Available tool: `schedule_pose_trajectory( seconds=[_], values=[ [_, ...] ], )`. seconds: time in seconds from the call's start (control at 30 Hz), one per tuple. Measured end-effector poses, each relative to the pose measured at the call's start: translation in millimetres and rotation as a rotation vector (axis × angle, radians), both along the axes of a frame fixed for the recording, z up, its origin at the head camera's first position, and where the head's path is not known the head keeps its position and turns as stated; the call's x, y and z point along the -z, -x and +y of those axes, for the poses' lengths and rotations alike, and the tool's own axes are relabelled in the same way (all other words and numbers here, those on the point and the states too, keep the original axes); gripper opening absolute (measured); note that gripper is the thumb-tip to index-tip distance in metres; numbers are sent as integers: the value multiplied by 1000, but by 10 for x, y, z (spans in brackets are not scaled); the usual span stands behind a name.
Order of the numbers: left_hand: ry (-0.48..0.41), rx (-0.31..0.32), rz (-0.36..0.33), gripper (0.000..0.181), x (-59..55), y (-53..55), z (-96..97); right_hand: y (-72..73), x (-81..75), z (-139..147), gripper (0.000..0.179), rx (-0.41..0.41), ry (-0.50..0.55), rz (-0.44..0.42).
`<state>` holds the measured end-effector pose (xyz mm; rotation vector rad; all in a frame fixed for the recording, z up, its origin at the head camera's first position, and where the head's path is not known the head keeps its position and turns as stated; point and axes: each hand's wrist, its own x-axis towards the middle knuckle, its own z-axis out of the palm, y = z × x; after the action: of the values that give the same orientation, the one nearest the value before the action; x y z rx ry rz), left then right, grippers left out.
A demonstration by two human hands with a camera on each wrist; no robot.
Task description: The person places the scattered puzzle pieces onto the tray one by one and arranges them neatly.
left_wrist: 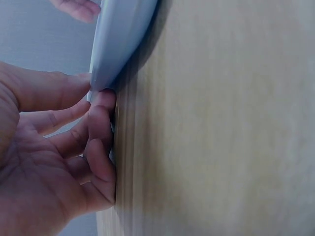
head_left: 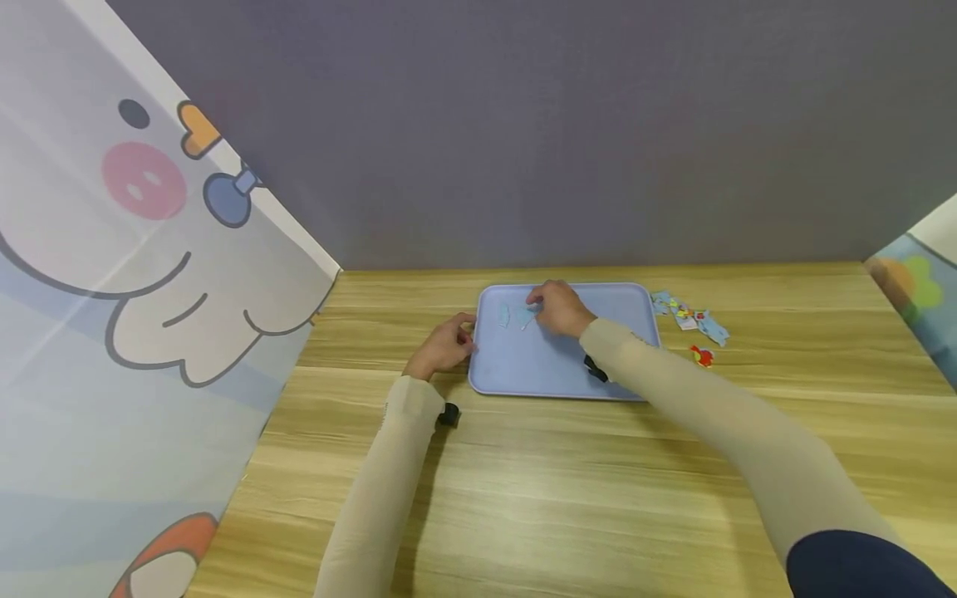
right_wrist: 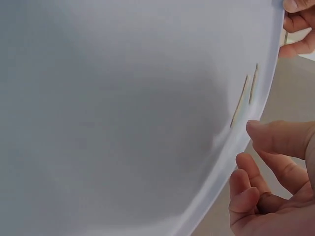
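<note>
From my station I see the left hand (head_left: 443, 347) pinching the left rim of the blue tray (head_left: 516, 365), thumb above and fingers below. The right hand (head_left: 559, 309) reaches over the tray, released, thumb and index finger apart beside a pale-blue piece (head_left: 526, 316). Another light-blue piece (head_left: 504, 316) lies just left of it, near the tray's left edge. Most of the tray floor stretches toward the near rim (good room for fingers). Beyond the right edge, on the wooden table (head_left: 568, 498), sit piled pieces (head_left: 684, 311) and a red piece (head_left: 703, 356).
</note>
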<state>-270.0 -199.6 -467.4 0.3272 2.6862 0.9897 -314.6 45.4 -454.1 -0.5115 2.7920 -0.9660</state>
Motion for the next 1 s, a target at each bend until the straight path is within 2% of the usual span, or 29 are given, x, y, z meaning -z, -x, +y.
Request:
schedule_pose_trajectory(
  seconds=[0.27,0.47,0.7,1.0],
  values=[
    [1,26,38,56,-7,12,1,-18,-126,373,32,29,-17,7],
    [6,41,48,56,-10,9,-2,-77,-188,807,26,35,-44,89],
    [0,48,43,57,-12,-10,-14,-223,-191,1319,23,50,-52,165],
    [2,38,32,57,23,-25,-27,-461,-219,1868,25,106,-56,122]
  ],
)
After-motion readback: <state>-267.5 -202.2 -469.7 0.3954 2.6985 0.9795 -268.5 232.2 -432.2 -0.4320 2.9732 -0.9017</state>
